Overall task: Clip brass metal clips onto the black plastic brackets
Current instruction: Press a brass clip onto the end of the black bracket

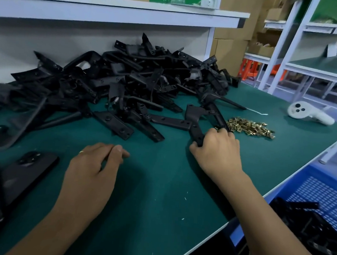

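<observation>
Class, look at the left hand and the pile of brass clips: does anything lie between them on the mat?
Yes. The right hand and the black bracket it grips lie between the left hand and the brass clips.

Both bare forearms reach forward from the lower edge of the view, the left one from the lower left, the right one from the lower right. The left hand (94, 168) lies palm down, its fingers loosely curled and drawn together, thumb tip against the forefinger, with nothing visible between them; a thin ring sits on one finger. The right hand (217, 150) is stretched farther forward, back of the hand up, wrist roughly straight. Its fingers are curled downward and the thumb is tucked in from the left, gripping the near end of a black plastic bracket (195, 125).
</observation>
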### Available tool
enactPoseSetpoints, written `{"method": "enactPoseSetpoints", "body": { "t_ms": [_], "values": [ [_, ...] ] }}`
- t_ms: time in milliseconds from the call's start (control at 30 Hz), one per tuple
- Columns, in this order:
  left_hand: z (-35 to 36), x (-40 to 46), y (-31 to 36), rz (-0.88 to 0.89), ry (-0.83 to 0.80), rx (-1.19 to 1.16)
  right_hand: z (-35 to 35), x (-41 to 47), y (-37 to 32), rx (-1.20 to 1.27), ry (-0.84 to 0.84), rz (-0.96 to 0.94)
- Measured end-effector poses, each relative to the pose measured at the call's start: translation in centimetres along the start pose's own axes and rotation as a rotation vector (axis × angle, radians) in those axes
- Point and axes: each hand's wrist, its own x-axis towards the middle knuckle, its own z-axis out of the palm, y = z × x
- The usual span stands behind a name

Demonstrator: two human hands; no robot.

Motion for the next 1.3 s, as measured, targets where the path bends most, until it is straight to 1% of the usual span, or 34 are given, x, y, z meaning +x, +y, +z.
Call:
{"method": "enactPoseSetpoints", "body": {
  "t_ms": [133,267,400,467,533,567,600,667,733,800,867,900,967,1033,1100,1133,1200,1300],
  "values": [
    [0.1,0.1,-0.1,-0.005,0.001,0.006,-0.9,1.5,-0.1,0.199,-0.168,0.105],
    [0.1,0.1,-0.2,-0.006,-0.002,0.018,-0.3,2.4,0.7,0.409,-0.124,0.187],
    [0.0,0.0,0.2,0.014,-0.016,0.007,-1.8,1.0,0.8,0.838,-0.063,0.269],
    [0.0,-0.2,0.4,0.017,-0.029,-0.008,-2.6,-1.1,-0.3,0.951,0.019,0.225],
    [-0.1,-0.2,0.4,0.024,-0.053,-0.027,-2.6,-4.4,-2.8,0.997,0.121,0.099],
    [-0.1,-0.2,0.3,0.034,-0.072,-0.043,-2.3,-6.4,-4.3,0.979,0.139,0.039],
    [-0.1,-0.2,0.3,0.045,-0.093,-0.068,-1.7,-8.3,-5.7,0.954,0.148,-0.025],
    [0.0,-0.2,0.3,0.053,-0.119,-0.109,-1.1,-11.7,-8.4,0.982,0.132,-0.107],
    [0.0,-0.2,0.3,0.021,-0.128,-0.120,-0.6,-13.8,-9.7,1.052,0.036,-0.147],
    [0.0,0.1,-0.2,-0.024,-0.110,-0.108,-0.1,-14.2,-9.7,1.033,-0.089,-0.204],
    [0.0,0.4,-0.7,-0.041,-0.131,-0.018,-0.2,-13.5,-8.4,0.993,-0.199,-0.264],
    [0.0,0.4,-0.7,-0.015,-0.173,0.068,-0.3,-13.0,-7.3,0.970,-0.181,-0.281],
    [0.3,0.2,-0.8,0.091,-0.263,0.274,-0.6,-11.5,-4.4,0.891,-0.005,-0.217],
    [0.4,-0.1,-0.9,0.165,-0.322,0.429,-0.6,-10.1,-1.2,0.789,0.187,-0.039],
    [0.4,-0.1,-0.9,0.225,-0.339,0.487,-0.5,-9.1,1.4,0.662,0.332,0.112],
    [0.4,-0.1,-0.9,0.246,-0.331,0.490,-0.3,-8.6,2.3,0.595,0.355,0.149],
    [0.3,0.0,-0.7,0.276,-0.314,0.514,0.3,-7.8,3.4,0.472,0.294,0.189],
    [0.4,0.0,-0.4,0.271,-0.328,0.534,0.2,-7.0,3.4,0.299,0.209,0.119]
  ]
}}
